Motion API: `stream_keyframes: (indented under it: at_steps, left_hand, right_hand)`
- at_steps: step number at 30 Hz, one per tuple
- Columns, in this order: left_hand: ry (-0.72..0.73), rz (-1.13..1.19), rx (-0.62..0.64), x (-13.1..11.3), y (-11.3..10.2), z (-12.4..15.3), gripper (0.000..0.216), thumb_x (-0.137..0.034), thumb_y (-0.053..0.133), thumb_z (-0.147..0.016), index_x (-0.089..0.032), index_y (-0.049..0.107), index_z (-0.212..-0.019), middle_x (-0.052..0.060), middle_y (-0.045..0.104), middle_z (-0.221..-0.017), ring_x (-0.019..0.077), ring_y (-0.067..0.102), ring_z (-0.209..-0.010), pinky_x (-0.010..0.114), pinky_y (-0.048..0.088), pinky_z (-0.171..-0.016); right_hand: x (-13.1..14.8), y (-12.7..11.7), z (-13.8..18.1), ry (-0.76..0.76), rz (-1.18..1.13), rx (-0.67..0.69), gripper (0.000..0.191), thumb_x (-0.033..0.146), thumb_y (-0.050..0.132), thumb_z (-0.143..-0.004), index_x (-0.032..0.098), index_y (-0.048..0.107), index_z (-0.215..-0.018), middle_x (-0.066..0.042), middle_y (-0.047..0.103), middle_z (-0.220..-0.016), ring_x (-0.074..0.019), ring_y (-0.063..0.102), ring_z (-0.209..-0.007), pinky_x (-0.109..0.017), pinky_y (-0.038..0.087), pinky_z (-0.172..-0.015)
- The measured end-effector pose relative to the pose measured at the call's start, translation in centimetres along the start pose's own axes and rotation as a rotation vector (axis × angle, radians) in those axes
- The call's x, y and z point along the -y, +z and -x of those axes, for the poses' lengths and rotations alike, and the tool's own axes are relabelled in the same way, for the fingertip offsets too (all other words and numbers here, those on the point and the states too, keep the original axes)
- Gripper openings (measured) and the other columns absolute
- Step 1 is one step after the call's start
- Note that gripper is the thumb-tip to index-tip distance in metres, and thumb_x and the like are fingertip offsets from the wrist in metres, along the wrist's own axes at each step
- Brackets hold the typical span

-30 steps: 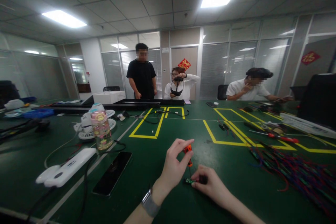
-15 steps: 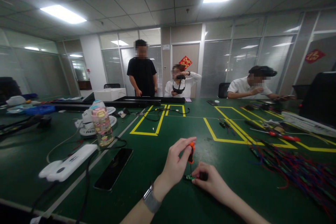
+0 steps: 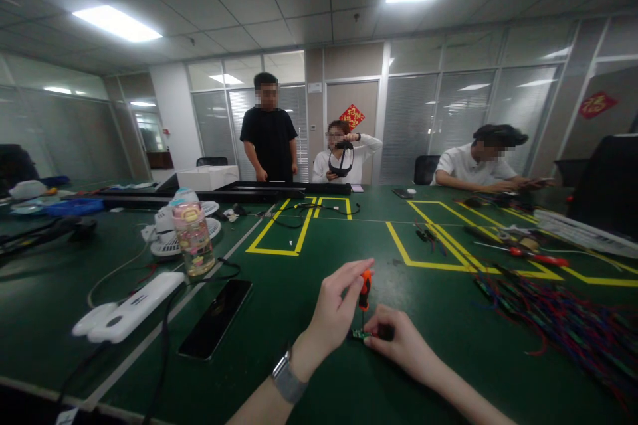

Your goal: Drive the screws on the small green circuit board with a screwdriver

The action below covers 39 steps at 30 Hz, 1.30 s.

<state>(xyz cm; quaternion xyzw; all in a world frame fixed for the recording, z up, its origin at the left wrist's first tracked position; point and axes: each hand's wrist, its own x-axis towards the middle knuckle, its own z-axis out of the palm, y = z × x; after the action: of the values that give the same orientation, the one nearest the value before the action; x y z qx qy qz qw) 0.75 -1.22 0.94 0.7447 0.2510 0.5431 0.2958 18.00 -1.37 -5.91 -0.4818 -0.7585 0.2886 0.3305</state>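
My left hand pinches the orange handle of a small screwdriver held upright, tip down. The tip meets a small green circuit board lying on the green table. My right hand is closed on that small board and pins it to the table. A grey watch sits on my left wrist.
A black phone, a white power strip and a drink bottle lie to the left. A heap of red and blue wires and a red screwdriver lie to the right. Three people are at the far side.
Both hands stay on the screwdriver and board. The screwdriver handle has turned slightly in my left fingers. The view has tilted down a little.
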Motion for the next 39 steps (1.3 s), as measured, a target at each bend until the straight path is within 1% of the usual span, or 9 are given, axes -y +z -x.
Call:
stream_keyframes:
  at_steps: [6, 8, 14, 20, 27, 30, 34, 36, 39]
  left_hand:
    - [0.033, -0.098, -0.111, 0.04, 0.17, -0.01, 0.017, -0.022, 0.063, -0.087, -0.021, 0.072, -0.101, 0.004, 0.063, -0.091, 0.0156, 0.062, -0.082, 0.026, 0.053, -0.075]
    - [0.018, -0.091, -0.126, 0.13, 0.18, -0.02, 0.016, -0.023, 0.064, -0.087, -0.021, 0.072, -0.100, 0.004, 0.061, -0.093, 0.0154, 0.062, -0.083, 0.026, 0.053, -0.075]
    - [-0.006, 0.019, -0.030, -0.08, 0.09, 0.09, 0.031, -0.029, 0.041, -0.100, -0.019, 0.066, -0.116, 0.009, 0.066, -0.110, 0.0192, 0.064, -0.099, 0.031, 0.052, -0.086]
    - [0.053, -0.111, -0.094, 0.30, 0.23, 0.15, 0.023, -0.026, 0.049, -0.096, -0.019, 0.068, -0.109, 0.005, 0.063, -0.092, 0.0154, 0.061, -0.081, 0.025, 0.050, -0.071]
    - [0.019, 0.008, -0.022, 0.06, -0.09, 0.09, 0.031, -0.026, 0.041, -0.100, -0.020, 0.065, -0.118, 0.009, 0.065, -0.113, 0.0192, 0.063, -0.101, 0.031, 0.050, -0.087]
    - [0.054, -0.002, 0.000, 0.17, -0.01, 0.23, 0.030, -0.022, 0.042, -0.099, -0.021, 0.064, -0.119, 0.008, 0.066, -0.106, 0.0177, 0.064, -0.094, 0.029, 0.051, -0.082]
    - [0.122, -0.148, -0.071, 0.44, 0.32, 0.35, 0.016, -0.017, 0.060, -0.088, -0.021, 0.069, -0.101, 0.003, 0.056, -0.090, 0.0153, 0.057, -0.082, 0.025, 0.049, -0.073]
    - [0.113, -0.165, -0.090, 0.47, 0.40, 0.37, 0.015, -0.017, 0.063, -0.086, -0.022, 0.070, -0.098, 0.003, 0.054, -0.090, 0.0149, 0.056, -0.082, 0.025, 0.048, -0.074]
    - [0.089, -0.114, -0.039, 0.38, 0.37, 0.37, 0.023, -0.021, 0.052, -0.094, -0.023, 0.067, -0.112, 0.006, 0.059, -0.102, 0.0165, 0.059, -0.091, 0.027, 0.049, -0.080]
  right_hand:
    - [0.03, -0.08, 0.02, -0.003, 0.015, 0.002, 0.005, 0.017, 0.067, -0.071, 0.017, 0.072, -0.072, -0.001, 0.062, -0.073, -0.0168, 0.058, -0.071, -0.027, 0.045, -0.066]
    - [0.03, -0.08, 0.03, -0.003, 0.006, -0.004, 0.005, 0.016, 0.067, -0.071, 0.016, 0.072, -0.072, -0.002, 0.061, -0.073, -0.0170, 0.058, -0.071, -0.027, 0.044, -0.067]
    - [0.10, -0.05, 0.07, -0.003, -0.021, -0.005, 0.005, 0.015, 0.067, -0.071, 0.015, 0.072, -0.072, -0.002, 0.061, -0.074, -0.0170, 0.058, -0.072, -0.027, 0.044, -0.067]
    - [0.29, -0.09, 0.13, 0.004, -0.024, -0.008, 0.004, 0.016, 0.067, -0.071, 0.015, 0.071, -0.071, -0.002, 0.060, -0.073, -0.0168, 0.057, -0.071, -0.027, 0.043, -0.066]
    - [0.10, 0.04, 0.05, 0.010, -0.021, -0.003, 0.006, 0.014, 0.065, -0.070, 0.014, 0.071, -0.071, -0.003, 0.060, -0.074, -0.0164, 0.057, -0.071, -0.026, 0.043, -0.066]
    - [-0.12, 0.21, -0.09, 0.009, -0.014, 0.000, 0.006, 0.014, 0.065, -0.069, 0.014, 0.070, -0.070, -0.003, 0.060, -0.074, -0.0165, 0.057, -0.071, -0.026, 0.043, -0.065]
    - [-0.40, 0.43, -0.19, -0.009, -0.024, -0.006, 0.005, 0.015, 0.064, -0.068, 0.015, 0.069, -0.068, -0.002, 0.060, -0.072, -0.0164, 0.057, -0.070, -0.026, 0.042, -0.065]
    - [-0.48, 0.47, -0.18, -0.014, -0.030, -0.012, 0.005, 0.016, 0.064, -0.068, 0.014, 0.069, -0.069, -0.003, 0.060, -0.072, -0.0166, 0.057, -0.070, -0.026, 0.042, -0.065]
    - [-0.49, 0.42, -0.13, -0.021, -0.041, -0.013, 0.006, 0.017, 0.064, -0.069, 0.014, 0.069, -0.070, -0.003, 0.060, -0.073, -0.0170, 0.057, -0.070, -0.026, 0.043, -0.065]
